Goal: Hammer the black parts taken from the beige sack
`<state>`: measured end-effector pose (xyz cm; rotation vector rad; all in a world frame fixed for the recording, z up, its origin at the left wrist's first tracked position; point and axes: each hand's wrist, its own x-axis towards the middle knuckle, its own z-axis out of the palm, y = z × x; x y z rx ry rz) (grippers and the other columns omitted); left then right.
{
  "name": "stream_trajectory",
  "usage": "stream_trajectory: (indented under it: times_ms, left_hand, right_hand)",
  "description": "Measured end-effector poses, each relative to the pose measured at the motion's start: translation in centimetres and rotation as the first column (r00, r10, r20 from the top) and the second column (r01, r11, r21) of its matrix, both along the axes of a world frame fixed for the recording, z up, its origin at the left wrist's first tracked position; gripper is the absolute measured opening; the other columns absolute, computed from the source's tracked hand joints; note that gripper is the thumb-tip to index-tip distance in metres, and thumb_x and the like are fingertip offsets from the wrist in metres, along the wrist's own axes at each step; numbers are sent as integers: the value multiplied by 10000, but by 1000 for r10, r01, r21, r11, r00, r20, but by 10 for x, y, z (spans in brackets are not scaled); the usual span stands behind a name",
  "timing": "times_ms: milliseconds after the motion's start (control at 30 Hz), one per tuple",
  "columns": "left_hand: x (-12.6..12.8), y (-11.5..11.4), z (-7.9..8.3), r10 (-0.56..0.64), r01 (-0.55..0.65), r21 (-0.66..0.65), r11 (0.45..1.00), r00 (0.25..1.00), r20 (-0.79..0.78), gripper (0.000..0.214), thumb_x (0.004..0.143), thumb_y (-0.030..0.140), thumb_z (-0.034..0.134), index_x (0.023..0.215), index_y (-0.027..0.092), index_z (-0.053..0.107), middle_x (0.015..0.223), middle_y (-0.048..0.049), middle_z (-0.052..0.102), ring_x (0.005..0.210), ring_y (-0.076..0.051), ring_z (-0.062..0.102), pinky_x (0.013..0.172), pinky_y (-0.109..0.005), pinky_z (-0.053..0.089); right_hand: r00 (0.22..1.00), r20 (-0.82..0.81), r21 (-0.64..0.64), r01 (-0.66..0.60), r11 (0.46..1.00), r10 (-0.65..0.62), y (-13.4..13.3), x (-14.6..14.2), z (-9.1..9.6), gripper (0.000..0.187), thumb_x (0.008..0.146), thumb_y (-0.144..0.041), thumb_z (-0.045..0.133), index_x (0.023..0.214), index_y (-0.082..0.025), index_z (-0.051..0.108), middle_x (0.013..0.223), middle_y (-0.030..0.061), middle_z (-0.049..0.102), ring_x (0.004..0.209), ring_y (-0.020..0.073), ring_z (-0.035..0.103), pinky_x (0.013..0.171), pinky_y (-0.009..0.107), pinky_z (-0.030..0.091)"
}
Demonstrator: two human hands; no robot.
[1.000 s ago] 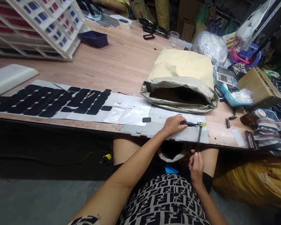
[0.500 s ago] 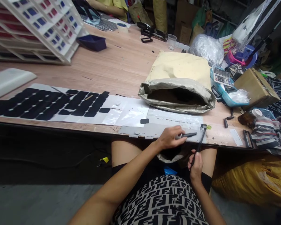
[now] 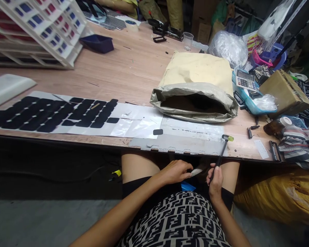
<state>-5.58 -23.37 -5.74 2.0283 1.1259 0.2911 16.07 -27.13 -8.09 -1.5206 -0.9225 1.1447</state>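
My right hand (image 3: 215, 177) is closed round the black handle of a small hammer (image 3: 222, 151). Its yellow-tipped head (image 3: 228, 138) rests on the table's front edge. My left hand (image 3: 177, 171) is below the table edge, over my lap, with fingers curled on a pale grey thing (image 3: 196, 172) that I cannot make out. Just above both hands, a grey notched plate (image 3: 177, 145) lies along the table edge. A single small black pad (image 3: 158, 132) sits beside it.
A long white sheet with several black pads (image 3: 54, 111) runs to the left. An open woven sack (image 3: 195, 99) lies behind the plate. A calculator (image 3: 244, 80), cardboard box (image 3: 285, 91) and clutter crowd the right. A yellow sack (image 3: 280, 200) is on the floor.
My left hand has drawn back from the grey plate with a slim black piece and dropped below the table edge to my lap. The hammer has stayed almost in place.
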Motion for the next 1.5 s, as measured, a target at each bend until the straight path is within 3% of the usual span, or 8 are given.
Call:
stream_trajectory:
  times_ms: [100, 233, 333, 500, 700, 900, 1133, 1500]
  left_hand:
    - [1, 42, 48, -68, 36, 125, 991, 962, 263, 247, 923, 373, 613, 1050, 216, 756, 888, -28, 769, 743, -155, 686, 676, -235, 478]
    - [7, 139, 81, 258, -382, 336, 861, 897, 359, 304, 960, 362, 533, 988, 166, 763, 913, -68, 752, 776, -172, 666, 715, -275, 510]
    - [12, 212, 73, 558, -574, 363, 734, 814, 161, 287, 944, 340, 558, 1081, 179, 752, 1005, -101, 737, 945, -241, 672, 829, -335, 521]
    - [19, 263, 44, 563, -523, 235, 819, 811, -160, 395, 894, 312, 632, 1279, 234, 663, 1377, -115, 591, 1188, -296, 596, 954, -368, 502]
    - [20, 253, 36, 595, -554, 242, 797, 790, -150, 358, 904, 318, 611, 1244, 222, 664, 1402, -119, 533, 1207, -298, 565, 970, -367, 487]
    - [18, 199, 46, 457, -508, 525, 683, 858, 236, 276, 931, 378, 601, 1090, 173, 698, 1069, -106, 659, 1043, -286, 553, 941, -429, 442]
    - [23, 135, 21, 194, -246, 463, 852, 968, 158, 174, 896, 320, 657, 993, 191, 721, 954, -71, 644, 916, -230, 519, 855, -373, 420]
    - [25, 138, 8, 226, -278, 371, 886, 958, 178, 204, 853, 359, 713, 1003, 224, 748, 912, -39, 632, 917, -221, 502, 853, -358, 403]
  right_hand:
    - [1000, -2, 4, -6, 1000, 6, 0, 1, -1, 469, 943, -660, 416, 1026, -212, 526, 630, -89, 427, 429, 64, 377, 392, 195, 315]
    - [1000, 11, 11, -7, 1000, 7, -1, 0, -1, 453, 954, -647, 405, 1024, -215, 523, 637, -85, 430, 435, 67, 381, 396, 199, 313]
    - [1000, 18, 4, 2, 1000, -2, -2, 0, 0, 449, 956, -641, 401, 1024, -216, 527, 645, -82, 432, 439, 69, 383, 396, 202, 316]
    - [1000, 21, 5, 5, 1000, -5, -2, 0, -3, 451, 961, -639, 390, 1028, -215, 528, 652, -80, 426, 440, 69, 386, 404, 206, 326]
    - [1000, 28, 3, -1, 1000, 1, -3, 0, -3, 468, 961, -648, 382, 1024, -208, 529, 651, -80, 426, 446, 67, 380, 408, 203, 324]
    - [1000, 23, 4, -5, 1000, 5, -3, 0, -2, 460, 965, -638, 383, 1024, -206, 529, 646, -81, 427, 449, 67, 377, 413, 201, 325]
    - [1000, 13, -8, -5, 1000, 5, -2, 2, 0, 448, 961, -635, 396, 1028, -213, 533, 650, -82, 423, 432, 67, 374, 394, 201, 307]
    - [988, 139, -42, -56, 998, 61, -7, 1, 30, 500, 948, -653, 443, 1065, -191, 596, 610, -67, 412, 439, 97, 366, 397, 241, 306]
